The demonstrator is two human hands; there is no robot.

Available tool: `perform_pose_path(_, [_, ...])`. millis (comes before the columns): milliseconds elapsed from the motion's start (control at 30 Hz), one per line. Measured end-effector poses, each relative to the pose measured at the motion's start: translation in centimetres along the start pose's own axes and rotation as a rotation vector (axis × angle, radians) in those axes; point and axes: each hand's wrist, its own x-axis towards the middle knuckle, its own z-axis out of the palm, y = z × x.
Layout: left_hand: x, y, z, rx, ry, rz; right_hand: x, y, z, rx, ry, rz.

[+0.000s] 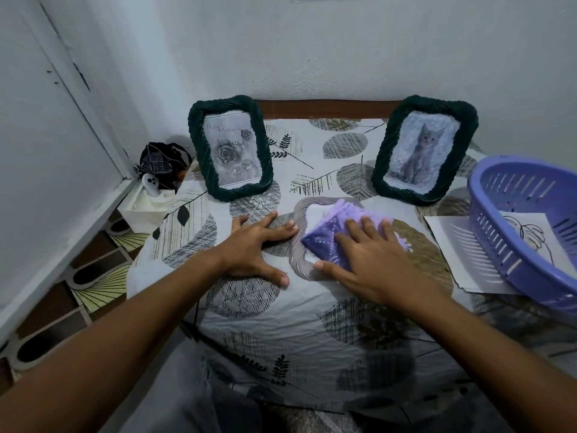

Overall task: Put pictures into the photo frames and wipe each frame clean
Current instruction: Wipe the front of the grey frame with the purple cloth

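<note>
i see a pale frame (298,232) lying flat on the leaf-print tablecloth (281,332), near the middle of the table. my right hand (362,257) lies on top of a folded purple cloth (331,235), fingers straight and spread, pressing the cloth down onto the frame's face; it curls around nothing. my left hand (253,245) rests flat on the tablecloth just beside the frame's left edge, fingers splayed and relaxed, with the fingertips touching or almost touching the rim; i cannot tell which.

behind them two dark green frames stand upright, tilted back. the left one (229,148) holds a grey rose picture, the right one (424,150) a picture of a grey cat. they stand well apart, with the pale frame in front of the gap between them.

at the right edge a purple slatted basket (518,245) sits on some loose paper sheets (452,242), and a line drawing shows inside it. at the far left, off the table's corner, a dark pouch (160,164) rests on a white box (146,207).
</note>
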Motion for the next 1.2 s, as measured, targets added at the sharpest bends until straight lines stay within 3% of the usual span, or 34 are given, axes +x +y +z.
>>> perform_pose_path(467, [0.1,0.0,0.2,-0.006,0.019,0.000,-0.5,0.0,0.9,0.215,0.044,-0.177])
perform_pose_path(600, [0.0,0.0,0.3,-0.010,0.031,-0.007,1.0,-0.5,1.3,0.099,0.072,-0.151])
perform_pose_path(900, [0.0,0.1,0.3,-0.013,0.038,-0.011,-1.6,0.9,1.8,0.068,0.098,-0.249])
perform_pose_path(1200, [-0.1,0.3,0.3,-0.006,0.044,-0.014,-0.5,0.1,1.7,0.072,0.124,-0.222])
